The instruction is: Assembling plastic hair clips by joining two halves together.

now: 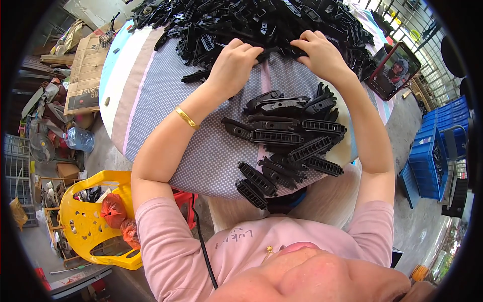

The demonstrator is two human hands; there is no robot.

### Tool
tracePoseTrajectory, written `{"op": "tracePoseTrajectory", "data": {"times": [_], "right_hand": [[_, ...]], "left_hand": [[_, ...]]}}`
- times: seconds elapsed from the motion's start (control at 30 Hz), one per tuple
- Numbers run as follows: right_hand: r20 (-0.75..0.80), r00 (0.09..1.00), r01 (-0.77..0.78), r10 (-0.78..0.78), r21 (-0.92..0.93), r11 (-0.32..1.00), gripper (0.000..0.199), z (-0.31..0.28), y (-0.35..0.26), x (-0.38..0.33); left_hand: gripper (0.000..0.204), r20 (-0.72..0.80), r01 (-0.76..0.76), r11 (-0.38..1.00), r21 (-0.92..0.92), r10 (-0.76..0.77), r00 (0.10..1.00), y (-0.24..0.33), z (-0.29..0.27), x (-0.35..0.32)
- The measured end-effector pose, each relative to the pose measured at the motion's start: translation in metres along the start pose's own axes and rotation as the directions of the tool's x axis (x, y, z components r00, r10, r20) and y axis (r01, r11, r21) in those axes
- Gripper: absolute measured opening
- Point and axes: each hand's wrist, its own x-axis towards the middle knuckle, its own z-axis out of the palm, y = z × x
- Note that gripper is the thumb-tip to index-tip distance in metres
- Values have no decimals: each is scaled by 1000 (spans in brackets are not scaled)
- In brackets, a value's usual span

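At the front edge of a large heap of black plastic parts (221, 30), my two hands work a short way apart. My left hand (233, 68) is closed, thumb and fingers pinched on a black plastic part (267, 52) at its fingertips. Opposite it, my right hand (324, 58) has its fingers curled round a dark piece, partly hidden against the heap. Between my forearms lies a smaller pile of long black plastic parts (276, 137), several with ladder-like slots. Some of these reach the table's near edge by my lap.
A dotted and striped cloth covers the round table (166, 121). A phone (395, 70) stands at its right edge. Blue crates (425, 163) are on the floor to the right. A yellow plastic chair (83, 221) with red bags (113, 211) stands at the left, beyond a black cable (200, 236).
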Motion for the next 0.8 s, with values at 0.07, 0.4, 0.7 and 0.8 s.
{"op": "tracePoseTrajectory", "data": {"times": [0.07,0.4,0.7,0.8], "right_hand": [[-25,1000,-2,2,-29,1000,33,-1,-3,2],[-223,974,41,43,356,934,33,2,-15,9],[-319,947,236,-17,662,712,27,-10,-51,2],[-368,923,336,-109,635,696,19,-12,-57,-2]], "left_hand": [[33,0,115,987,-111,-116,993,1,-3,2],[34,452,584,167,-795,-479,753,2,-22,-3],[33,424,518,75,-852,-479,768,22,-18,-3],[35,379,505,136,-853,-504,776,23,-18,-3]]}}
